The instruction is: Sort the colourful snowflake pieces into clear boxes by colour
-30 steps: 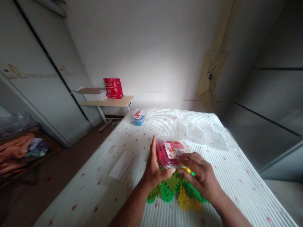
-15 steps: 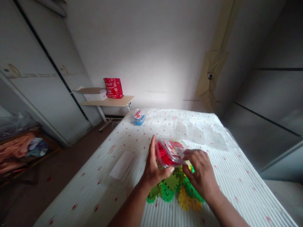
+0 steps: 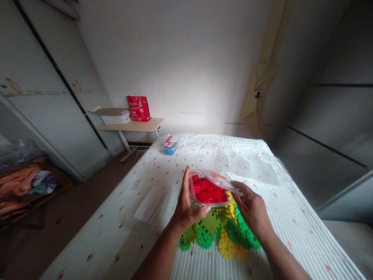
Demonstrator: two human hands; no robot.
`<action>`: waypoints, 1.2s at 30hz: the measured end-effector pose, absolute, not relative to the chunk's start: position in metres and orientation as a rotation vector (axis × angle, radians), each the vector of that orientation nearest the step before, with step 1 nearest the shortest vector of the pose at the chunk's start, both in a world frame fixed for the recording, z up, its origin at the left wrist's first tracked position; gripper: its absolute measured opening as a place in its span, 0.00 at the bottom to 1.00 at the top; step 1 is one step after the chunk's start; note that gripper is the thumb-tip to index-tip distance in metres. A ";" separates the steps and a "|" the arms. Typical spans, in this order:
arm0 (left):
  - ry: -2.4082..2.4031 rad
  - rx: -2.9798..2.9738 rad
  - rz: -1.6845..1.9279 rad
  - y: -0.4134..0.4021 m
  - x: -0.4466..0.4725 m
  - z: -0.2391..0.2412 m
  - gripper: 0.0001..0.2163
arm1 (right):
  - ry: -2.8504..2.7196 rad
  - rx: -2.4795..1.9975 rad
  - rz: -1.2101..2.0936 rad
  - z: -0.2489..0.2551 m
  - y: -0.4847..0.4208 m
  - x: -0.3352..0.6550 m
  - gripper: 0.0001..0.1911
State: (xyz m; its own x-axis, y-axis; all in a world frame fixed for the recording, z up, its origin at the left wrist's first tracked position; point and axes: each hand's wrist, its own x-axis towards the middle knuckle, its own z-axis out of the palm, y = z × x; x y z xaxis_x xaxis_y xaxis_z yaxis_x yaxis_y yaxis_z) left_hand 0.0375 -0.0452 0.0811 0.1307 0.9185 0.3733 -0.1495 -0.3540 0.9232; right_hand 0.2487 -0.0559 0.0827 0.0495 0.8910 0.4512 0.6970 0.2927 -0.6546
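My left hand (image 3: 186, 204) grips the near left side of a clear plastic box (image 3: 201, 203), which is tilted toward me. Red plastic pieces (image 3: 208, 191) fill the box. Its clear lid (image 3: 219, 179), with a red and white label, is raised at the near right side. The fingers of my right hand (image 3: 250, 204) pinch that lifted edge. Below the box lie green and yellow notched plastic pieces (image 3: 229, 243), partly hidden behind my hands.
A closed box of blue pieces (image 3: 169, 147) stands at the far left of the covered table (image 3: 110, 233). Clear empty containers (image 3: 250, 163) lie back right, and a clear lid with a white label (image 3: 150, 204) left. A red bag (image 3: 138, 109) stands on a side table (image 3: 136, 124).
My right hand has pulled the lid's near right edge up and to the right. The box has opened, and more of the red pieces show.
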 end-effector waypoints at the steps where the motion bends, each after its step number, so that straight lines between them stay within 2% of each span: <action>1: 0.797 1.466 1.395 -0.045 0.036 0.081 0.50 | -1.695 -1.463 0.295 0.084 -0.055 0.250 0.17; 5: 0.778 1.544 1.350 -0.043 0.030 0.080 0.49 | -1.638 -1.395 0.449 0.089 -0.051 0.255 0.17; 11: 0.792 1.592 1.354 -0.041 0.022 0.082 0.49 | -1.305 -1.301 0.776 0.091 -0.043 0.268 0.24; 18: 0.921 1.974 1.217 -0.046 0.019 0.098 0.50 | -1.205 -1.335 0.784 0.094 -0.041 0.271 0.27; 23: 0.972 2.288 1.135 -0.048 0.028 0.109 0.48 | -1.262 -1.314 0.854 0.076 -0.042 0.258 0.24; 29: 1.029 2.424 1.104 -0.052 0.041 0.111 0.47 | -1.313 -1.114 0.808 0.054 -0.048 0.226 0.23; 36: 1.019 2.529 1.077 -0.056 0.046 0.119 0.45 | -1.171 -1.110 0.805 0.041 -0.044 0.231 0.24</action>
State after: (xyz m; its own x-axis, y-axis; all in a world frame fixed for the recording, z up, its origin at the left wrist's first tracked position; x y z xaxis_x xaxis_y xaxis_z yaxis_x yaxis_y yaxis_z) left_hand 0.0461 -0.0565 0.1193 0.4941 0.6697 0.5544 0.5167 -0.7391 0.4322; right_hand 0.2312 -0.0439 0.0414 0.2360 0.9263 0.2936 0.0572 0.2883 -0.9558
